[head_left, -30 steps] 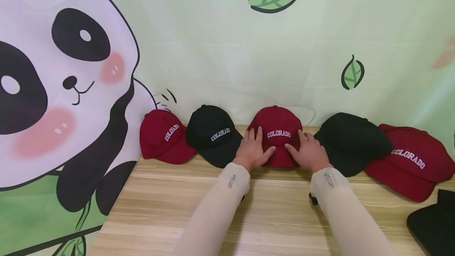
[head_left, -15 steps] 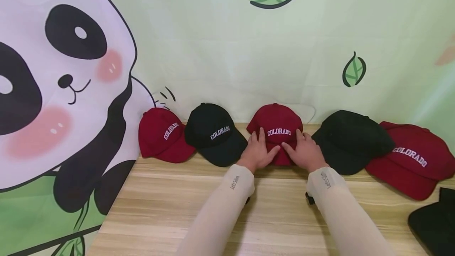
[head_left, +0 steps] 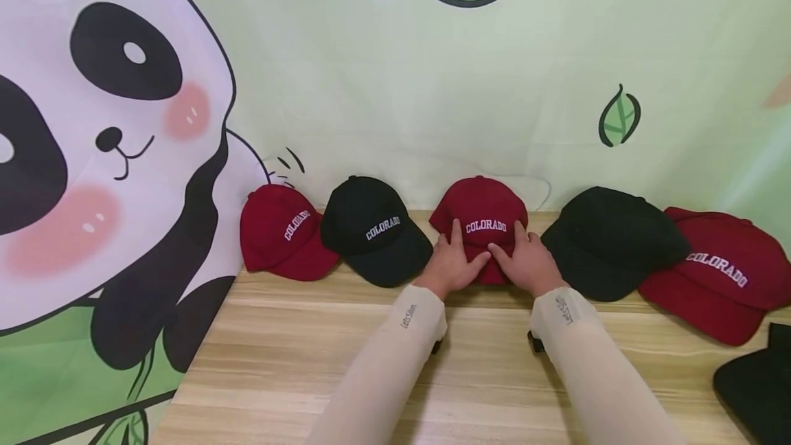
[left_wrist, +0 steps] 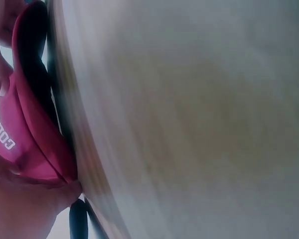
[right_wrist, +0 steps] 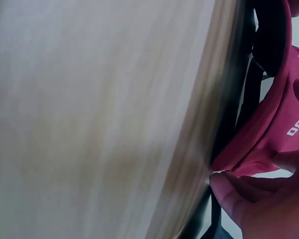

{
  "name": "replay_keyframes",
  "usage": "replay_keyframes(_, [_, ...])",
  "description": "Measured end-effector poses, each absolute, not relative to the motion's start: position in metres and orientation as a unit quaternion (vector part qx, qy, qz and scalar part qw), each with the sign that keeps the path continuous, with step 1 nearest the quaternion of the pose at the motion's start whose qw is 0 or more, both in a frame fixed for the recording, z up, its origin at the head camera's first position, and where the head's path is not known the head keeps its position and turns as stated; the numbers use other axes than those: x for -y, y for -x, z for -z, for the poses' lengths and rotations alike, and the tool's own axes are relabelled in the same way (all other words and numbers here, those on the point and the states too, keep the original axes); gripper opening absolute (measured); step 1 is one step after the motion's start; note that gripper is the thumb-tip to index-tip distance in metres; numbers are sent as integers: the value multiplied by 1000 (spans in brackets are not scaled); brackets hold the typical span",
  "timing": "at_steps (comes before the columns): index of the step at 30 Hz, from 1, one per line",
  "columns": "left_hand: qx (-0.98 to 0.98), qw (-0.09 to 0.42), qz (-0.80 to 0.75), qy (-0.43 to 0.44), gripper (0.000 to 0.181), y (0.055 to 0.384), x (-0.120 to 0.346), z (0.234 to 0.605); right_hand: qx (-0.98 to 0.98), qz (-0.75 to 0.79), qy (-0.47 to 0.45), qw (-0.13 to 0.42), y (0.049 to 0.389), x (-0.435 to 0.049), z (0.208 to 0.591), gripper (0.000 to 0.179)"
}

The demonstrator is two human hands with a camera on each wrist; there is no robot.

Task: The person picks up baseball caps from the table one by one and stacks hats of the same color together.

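Observation:
In the middle of the row, a red baseball cap [head_left: 486, 204] with white COLORADO lettering faces the front. My left hand [head_left: 450, 266] holds the left side of its brim, thumb across the top and index finger up against the crown. Mirroring it, my right hand [head_left: 531, 265] grips the brim's right side. Both thumbs nearly meet over the brim. From the left wrist view, the brim [left_wrist: 42, 117] arches above the table with its dark underside showing. Some fingers tuck beside the brim's edge in the right wrist view and are partly hidden.
To the left stand a black cap [head_left: 371, 225] and a smaller-looking red cap [head_left: 281, 232]. On the right, a black cap [head_left: 608, 246] overlaps another red cap [head_left: 717, 273]. A black cap-like item [head_left: 750, 383] lies at the right edge of the wooden table [head_left: 278, 362], before a panda-printed backdrop [head_left: 371, 88].
Both hands have drawn inward around the middle red cap's brim, thumbs coming closer together. The cap has barely moved, while the head view has tilted slightly downward.

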State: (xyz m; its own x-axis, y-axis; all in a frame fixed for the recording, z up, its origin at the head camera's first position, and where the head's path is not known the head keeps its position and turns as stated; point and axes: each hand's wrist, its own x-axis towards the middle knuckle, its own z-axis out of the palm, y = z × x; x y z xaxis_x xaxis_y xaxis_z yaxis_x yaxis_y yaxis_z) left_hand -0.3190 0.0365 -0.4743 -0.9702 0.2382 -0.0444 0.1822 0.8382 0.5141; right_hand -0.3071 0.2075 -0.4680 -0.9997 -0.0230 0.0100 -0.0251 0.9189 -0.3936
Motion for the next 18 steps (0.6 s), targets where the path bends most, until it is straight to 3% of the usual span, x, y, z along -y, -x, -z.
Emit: replay_keyframes(18, [-946,62,-303,-100,96,318,-40,470,971,-240,21,0,308,-203,466,82])
